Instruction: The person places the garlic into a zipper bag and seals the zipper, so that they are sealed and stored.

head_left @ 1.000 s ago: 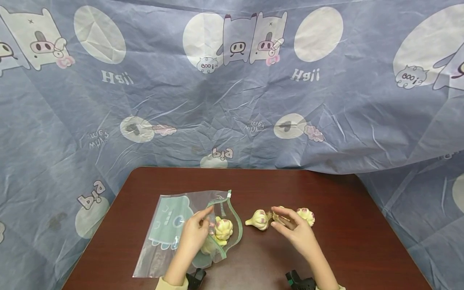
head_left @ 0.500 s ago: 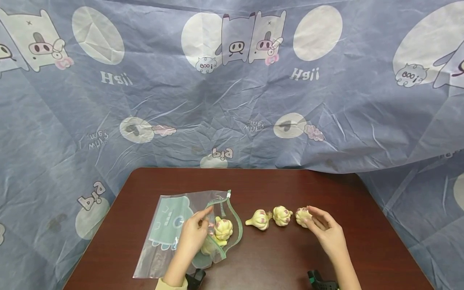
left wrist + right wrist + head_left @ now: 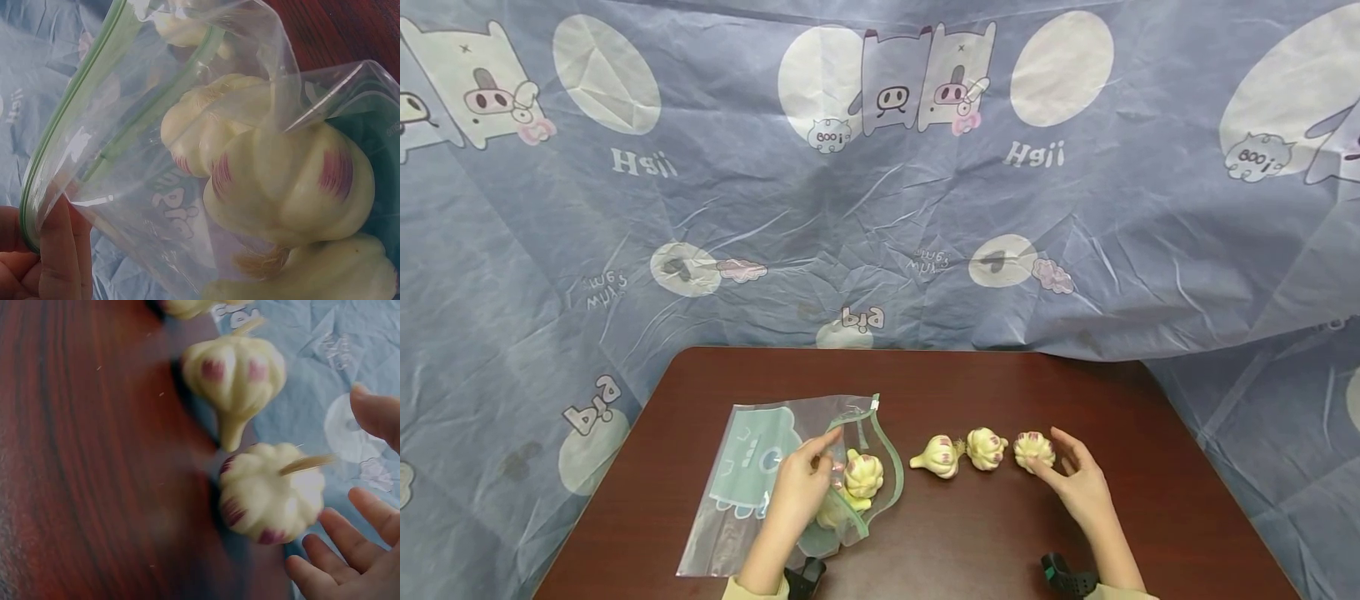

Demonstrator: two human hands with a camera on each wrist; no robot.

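My left hand pinches the green-edged mouth of a clear zip bag with a pale green print and keeps it spread. Inside the bag lie several garlic bulbs, cream with purple streaks. To the right of the bag, three more sit in a row on the table: a left bulb, a middle bulb and a right bulb. Beside the right bulb is my right hand, its thumb and fingers apart around its near side, not closed on it. The right wrist view shows these fingers spread at that bulb's edge.
The dark red-brown table has rounded far corners. Behind it and at both sides hangs a blue cloth printed with cartoon pigs.
My right hand has moved right, from over the middle bulb to the right bulb, and its fingers have spread a little wider. The left hand and the bag stay put.
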